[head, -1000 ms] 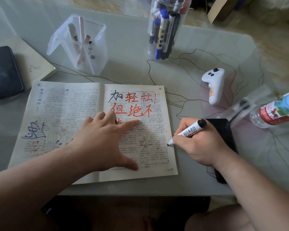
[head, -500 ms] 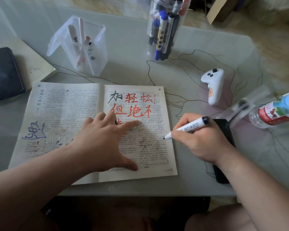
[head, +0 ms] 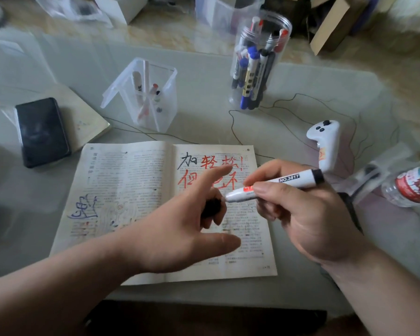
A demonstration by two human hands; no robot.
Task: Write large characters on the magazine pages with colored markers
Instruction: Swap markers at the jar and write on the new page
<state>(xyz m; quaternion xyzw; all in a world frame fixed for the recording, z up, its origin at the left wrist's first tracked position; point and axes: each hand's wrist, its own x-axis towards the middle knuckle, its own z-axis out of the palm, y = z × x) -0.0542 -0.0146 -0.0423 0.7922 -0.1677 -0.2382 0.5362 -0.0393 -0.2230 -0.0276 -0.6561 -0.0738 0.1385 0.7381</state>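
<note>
- The magazine (head: pixel 131 180) lies open and flat on the worktop (head: pixel 204 122), near its front edge.
- Its right page carries one large black character and several red ones across the top; its left page has a blue scribble (head: pixel 84 208) low down.
- The left hand (head: pixel 180 229) hovers over the right page. Its index finger points forward and its thumb sticks out sideways, while the lower fingers curl round a small black cap (head: pixel 211 207), which is blurred.
- The right hand (head: pixel 308 214) grips a white marker (head: pixel 277 184) between thumb and fingers, above the page's right edge. The marker's black end points right and its front end meets the cap.
- The two hands are close together, joined by marker and cap.
- A round clear jar (head: pixel 260 69) of markers stands behind the magazine, with a square clear box (head: pixel 150 98) holding a few pens to its left.
- A dark phone (head: pixel 43 132) rests on a notebook (head: pixel 87 120) at far left.
- A white controller (head: pixel 325 144) and a lying bottle (head: pixel 412 185) are on the right.
</note>
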